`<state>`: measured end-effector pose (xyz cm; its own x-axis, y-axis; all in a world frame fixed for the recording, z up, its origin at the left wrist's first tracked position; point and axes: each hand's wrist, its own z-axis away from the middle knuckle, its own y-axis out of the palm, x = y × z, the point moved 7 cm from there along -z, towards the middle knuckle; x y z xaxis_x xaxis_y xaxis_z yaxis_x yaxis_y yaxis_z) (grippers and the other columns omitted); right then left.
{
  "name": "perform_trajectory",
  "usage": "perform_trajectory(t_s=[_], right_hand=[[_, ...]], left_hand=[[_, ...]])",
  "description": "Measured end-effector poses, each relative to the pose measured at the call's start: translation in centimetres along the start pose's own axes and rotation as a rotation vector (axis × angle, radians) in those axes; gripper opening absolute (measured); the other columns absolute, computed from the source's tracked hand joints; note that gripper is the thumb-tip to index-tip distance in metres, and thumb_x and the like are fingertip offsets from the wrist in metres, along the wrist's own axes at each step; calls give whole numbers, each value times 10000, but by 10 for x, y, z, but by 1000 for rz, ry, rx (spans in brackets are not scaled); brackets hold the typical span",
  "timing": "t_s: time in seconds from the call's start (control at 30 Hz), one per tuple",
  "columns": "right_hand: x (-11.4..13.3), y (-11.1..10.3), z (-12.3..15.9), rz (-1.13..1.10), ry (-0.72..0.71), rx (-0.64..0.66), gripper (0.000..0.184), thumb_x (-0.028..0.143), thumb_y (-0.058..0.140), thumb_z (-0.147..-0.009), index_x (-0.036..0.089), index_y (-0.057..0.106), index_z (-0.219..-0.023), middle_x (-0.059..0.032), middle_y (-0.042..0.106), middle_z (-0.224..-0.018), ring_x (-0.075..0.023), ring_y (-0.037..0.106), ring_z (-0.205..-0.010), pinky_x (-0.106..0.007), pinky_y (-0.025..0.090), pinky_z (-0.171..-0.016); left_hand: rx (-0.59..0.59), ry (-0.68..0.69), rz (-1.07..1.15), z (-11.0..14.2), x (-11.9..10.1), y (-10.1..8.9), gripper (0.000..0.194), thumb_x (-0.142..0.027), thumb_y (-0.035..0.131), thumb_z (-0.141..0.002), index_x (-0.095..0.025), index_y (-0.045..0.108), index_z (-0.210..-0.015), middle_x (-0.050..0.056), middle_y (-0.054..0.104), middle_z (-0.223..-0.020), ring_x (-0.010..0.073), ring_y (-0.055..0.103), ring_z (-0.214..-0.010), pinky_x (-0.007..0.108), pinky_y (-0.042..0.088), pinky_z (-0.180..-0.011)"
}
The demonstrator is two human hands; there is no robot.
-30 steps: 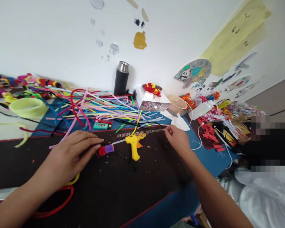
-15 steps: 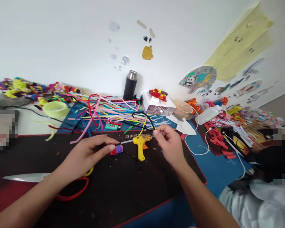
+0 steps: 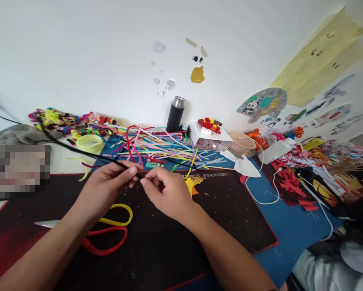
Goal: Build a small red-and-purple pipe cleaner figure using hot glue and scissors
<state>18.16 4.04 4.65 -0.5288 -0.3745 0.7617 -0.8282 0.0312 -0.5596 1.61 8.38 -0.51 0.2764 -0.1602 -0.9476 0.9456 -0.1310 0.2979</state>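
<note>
A long black pipe cleaner (image 3: 78, 150) runs from between my hands toward the upper left. My left hand (image 3: 104, 192) is closed on it, with thumb and forefinger pinching. Right beside it, the thumb and forefinger of my right hand (image 3: 172, 196) pinch the pipe cleaner's end, with the fingertips of both hands almost touching. Behind my right hand a yellow glue gun (image 3: 192, 185) lies partly hidden. Large scissors (image 3: 107, 251) with red and yellow handles rest on the black mat (image 3: 157, 258), under my left forearm. The red and purple piece seen earlier does not show now.
Many coloured pipe cleaners (image 3: 160, 141) lie heaped at the back. Near the wall stand a black thermos (image 3: 175, 115) and a white box (image 3: 196, 133). A yellow-green roll (image 3: 89, 143) is at the left. White cable (image 3: 260, 202) and red scraps (image 3: 290, 182) lie right; another person sits there.
My right hand has come left and down to meet my left hand. The black pipe cleaner now stretches to the upper left. The view has shifted, and the red and purple piece has gone from sight.
</note>
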Motion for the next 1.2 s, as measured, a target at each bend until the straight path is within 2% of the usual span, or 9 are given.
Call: perform_trajectory(t_s=[0.07, 0.13, 0.27, 0.33, 0.5, 0.63, 0.77, 1.07, 1.2], right_hand=[[-2, -10, 2, 11, 36, -3, 119, 311, 683, -997, 237, 693, -905, 57, 621, -645, -124, 569, -557, -244, 419, -605], [-10, -24, 10, 86, 74, 3, 163, 341, 720, -996, 233, 708, -874, 42, 641, -644, -136, 596, -572, -249, 419, -606], [-39, -57, 38, 244, 194, -28, 200, 389, 720, -1032, 225, 762, -926, 22, 670, -662, -158, 621, -585, -266, 422, -605], [-54, -64, 55, 322, 234, -7, 209, 412, 725, -1044, 219, 787, -992, 13, 696, -690, -169, 646, -607, -278, 443, -633], [-75, -51, 84, 552, 254, 186, 274, 439, 800, -1013, 242, 817, -1202, -36, 819, -902, -231, 761, -776, -325, 496, -735], [-80, -51, 87, 654, 308, 198, 206, 332, 751, -1043, 241, 815, -1217, -64, 853, -1136, -274, 817, -954, -354, 547, -810], [-83, -59, 86, 686, 366, 197, 210, 257, 686, -1056, 255, 810, -1226, -49, 854, -1220, -288, 822, -1074, -357, 575, -841], [-104, -94, 90, 708, 390, 60, 224, 202, 611, -1021, 217, 831, -1060, -112, 858, -1116, -289, 816, -973, -330, 536, -762], [-112, -95, 91, 601, 378, 5, 239, 280, 597, -1066, 221, 827, -1090, -54, 814, -871, -224, 747, -757, -301, 507, -692]], left_hand=[[-102, 6, 61, 0, -5, -4, 553, -524, 1109, -503, -167, 862, -846, 12, 744, -763, 122, 631, -669, 198, 515, -605], [-153, 25, 88, 0, -8, -4, 572, -534, 1117, -463, -173, 854, -820, 6, 746, -754, 116, 634, -658, 192, 517, -598], [-138, 60, 64, 1, -10, -1, 546, -570, 1099, -504, -195, 853, -816, 5, 754, -760, 113, 627, -646, 190, 514, -589], [-113, 63, 31, 3, -8, 1, 551, -607, 1080, -534, -198, 856, -829, 9, 758, -773, 115, 627, -652, 193, 512, -596], [-70, 62, -73, 2, -4, 2, 565, -670, 1030, -604, -204, 843, -863, 4, 747, -784, 134, 631, -693, 212, 511, -643], [-65, 64, -148, -1, 0, 0, 567, -694, 997, -652, -207, 820, -881, -6, 721, -777, 144, 613, -709, 232, 492, -664], [-69, 61, -220, -1, 2, 0, 563, -715, 961, -695, -209, 810, -891, -2, 715, -795, 153, 610, -731, 243, 493, -683], [-81, 53, -241, 3, -3, 4, 577, -733, 956, -669, -204, 810, -849, 5, 717, -768, 153, 621, -706, 241, 513, -653], [-103, 16, -99, 4, -7, 8, 570, -647, 1043, -547, -188, 815, -797, 14, 723, -723, 149, 621, -653, 242, 510, -610]])
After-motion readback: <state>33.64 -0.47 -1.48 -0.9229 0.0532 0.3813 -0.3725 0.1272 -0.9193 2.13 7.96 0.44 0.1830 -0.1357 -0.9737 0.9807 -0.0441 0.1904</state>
